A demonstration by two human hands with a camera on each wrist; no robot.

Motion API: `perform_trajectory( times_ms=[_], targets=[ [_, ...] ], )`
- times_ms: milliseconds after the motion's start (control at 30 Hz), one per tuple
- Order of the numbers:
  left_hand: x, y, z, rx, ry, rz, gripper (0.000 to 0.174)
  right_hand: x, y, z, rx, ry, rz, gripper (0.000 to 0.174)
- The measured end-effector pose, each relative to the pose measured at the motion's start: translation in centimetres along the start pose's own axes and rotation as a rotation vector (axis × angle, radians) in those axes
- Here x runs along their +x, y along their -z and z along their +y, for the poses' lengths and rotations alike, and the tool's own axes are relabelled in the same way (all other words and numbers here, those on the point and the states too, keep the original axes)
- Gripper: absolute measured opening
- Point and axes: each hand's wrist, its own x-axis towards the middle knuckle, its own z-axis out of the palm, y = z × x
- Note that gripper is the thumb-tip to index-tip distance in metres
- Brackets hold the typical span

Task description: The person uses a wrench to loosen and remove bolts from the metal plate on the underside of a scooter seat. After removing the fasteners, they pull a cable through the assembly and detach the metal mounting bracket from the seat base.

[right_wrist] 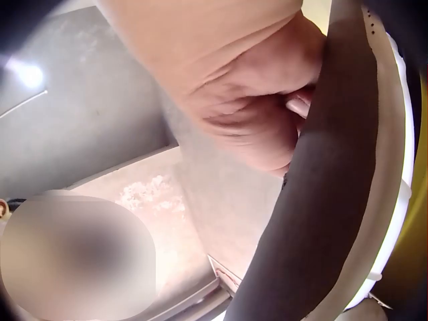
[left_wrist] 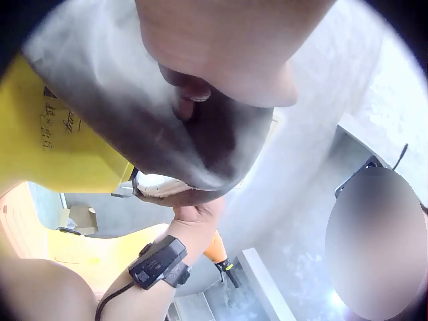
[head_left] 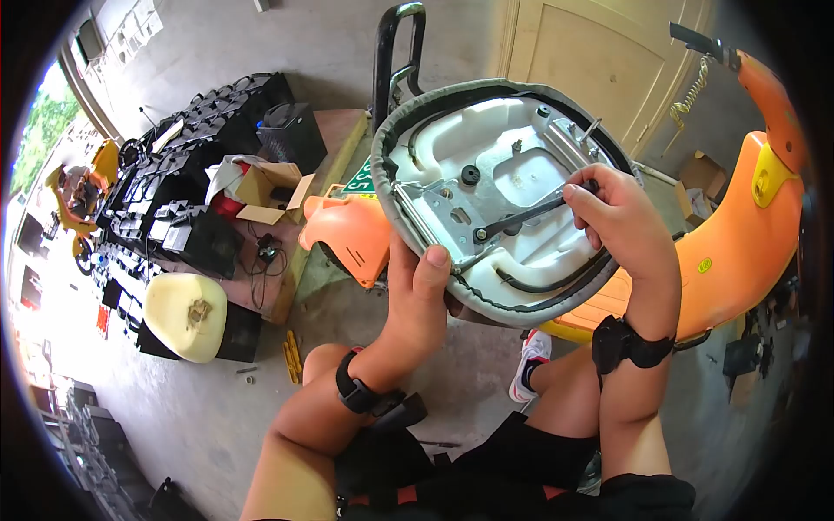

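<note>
A scooter seat (head_left: 473, 122) is tilted up with its underside towards me, showing a white plastic base, a metal bracket plate (head_left: 452, 208) and a grey cover round the rim. My left hand (head_left: 415, 300) grips the near left rim, its thumb on the edge and its fingers hidden beneath. A dark wrench (head_left: 526, 217) lies across the bracket, one end at a bolt (head_left: 480, 234) on the left. Around the wrench's other end curl the fingers of my right hand (head_left: 624, 213). In the right wrist view the seat's cover (right_wrist: 334, 167) hides most of those fingers.
An orange scooter (head_left: 738, 252) stands at right, behind the seat. To the left are rows of black batteries (head_left: 174, 165), an opened cardboard box (head_left: 261, 195) on a low platform and a cream seat foam (head_left: 184, 317). A yellow tool (head_left: 293, 356) lies on the floor.
</note>
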Motion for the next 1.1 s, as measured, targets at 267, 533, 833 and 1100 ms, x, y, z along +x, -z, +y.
perform_trajectory(
  times_ms=[267, 533, 833, 1100],
  targets=[
    [-0.3, -0.4, 1.1, 0.006, 0.036, 0.043, 0.086, -1.8, -0.6, 0.4, -0.273, 0.153, 0.213, 0.028],
    [0.1, -0.6, 0.1, 0.002, -0.012, 0.061, 0.087, -7.7, -1.9, -1.9, -0.265, 0.186, 0.259, 0.021],
    [0.1, -1.7, -0.1, -0.129, -0.062, 0.066, 0.087, -11.1, -5.0, -2.5, -0.233, 0.647, -0.084, 0.023],
    [0.7, -0.3, -1.7, -0.269, -0.017, 0.037, 0.079, -9.7, -7.6, -1.7, -0.278, 0.893, -0.044, 0.031]
  ],
)
